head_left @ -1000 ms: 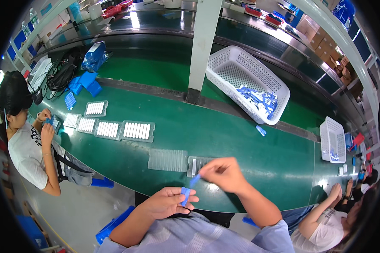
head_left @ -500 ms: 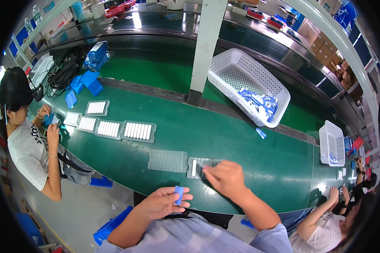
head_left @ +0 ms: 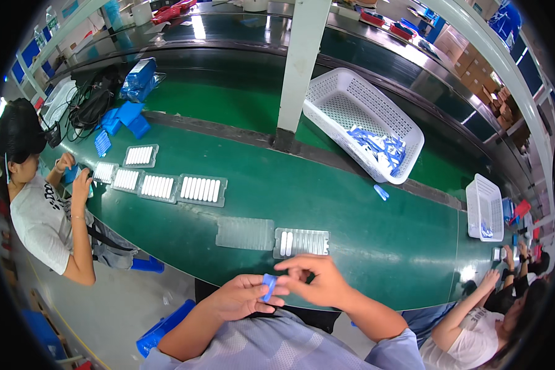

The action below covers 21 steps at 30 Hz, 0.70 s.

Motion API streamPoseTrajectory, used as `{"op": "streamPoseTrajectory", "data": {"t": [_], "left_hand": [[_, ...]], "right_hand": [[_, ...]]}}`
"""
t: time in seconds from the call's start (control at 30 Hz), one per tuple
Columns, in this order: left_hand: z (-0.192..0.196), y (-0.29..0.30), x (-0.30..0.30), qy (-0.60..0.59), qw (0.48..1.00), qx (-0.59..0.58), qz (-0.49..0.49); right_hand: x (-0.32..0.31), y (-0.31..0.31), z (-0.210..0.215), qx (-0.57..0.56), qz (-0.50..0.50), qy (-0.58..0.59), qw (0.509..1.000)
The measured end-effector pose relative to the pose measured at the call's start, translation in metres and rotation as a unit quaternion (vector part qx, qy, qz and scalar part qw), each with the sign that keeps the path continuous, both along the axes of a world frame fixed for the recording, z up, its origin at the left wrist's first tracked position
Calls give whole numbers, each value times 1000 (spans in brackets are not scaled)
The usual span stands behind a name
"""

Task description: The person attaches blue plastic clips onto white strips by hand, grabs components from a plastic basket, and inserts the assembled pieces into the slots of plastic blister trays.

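My left hand (head_left: 239, 298) grips a small blue plastic piece (head_left: 269, 287) between thumb and fingers, above the table's near edge. My right hand (head_left: 314, 282) is beside it, its index finger stretched out and its thumb apart, close to the blue piece; I see nothing held in it. Just beyond my hands lies a clear slotted plastic tray (head_left: 308, 243). Two white stick-shaped pieces (head_left: 286, 244) rest side by side at its left end. A second clear tray (head_left: 245, 233), with no white pieces in it, adjoins it on the left.
Several trays of white sticks (head_left: 200, 190) line the green table's left side. A white basket (head_left: 417, 139) of blue and white pieces stands behind, near a post (head_left: 297, 74). One blue piece (head_left: 381, 192) lies before it. Co-workers (head_left: 43, 216) sit at left and right.
My right hand has drawn back from the tray toward my left hand. The tray now shows two white sticks instead of one. My left hand still holds the blue piece.
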<state>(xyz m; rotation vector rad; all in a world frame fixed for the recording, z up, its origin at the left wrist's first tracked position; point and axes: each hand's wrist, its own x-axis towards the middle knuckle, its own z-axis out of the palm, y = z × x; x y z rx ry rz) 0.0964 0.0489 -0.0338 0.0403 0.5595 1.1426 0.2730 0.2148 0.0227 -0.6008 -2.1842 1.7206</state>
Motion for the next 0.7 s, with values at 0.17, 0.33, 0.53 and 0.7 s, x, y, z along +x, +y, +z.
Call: {"op": "streamPoseTrajectory", "data": {"t": [0.17,0.33,0.53,0.7], "left_hand": [[0,-1,3,33,997,3,-72],[-7,-10,-3,47,998,1,-32],[-1,-8,-2,15,1000,-24,11],[-2,-6,-2,1,1000,-16,13]], "right_hand": [[0,5,-14,-49,-82,30,995],[6,35,-32,338,-163,28,927],[8,18,-25,440,-21,-56,896],[12,22,-35,337,-81,-37,937]]}}
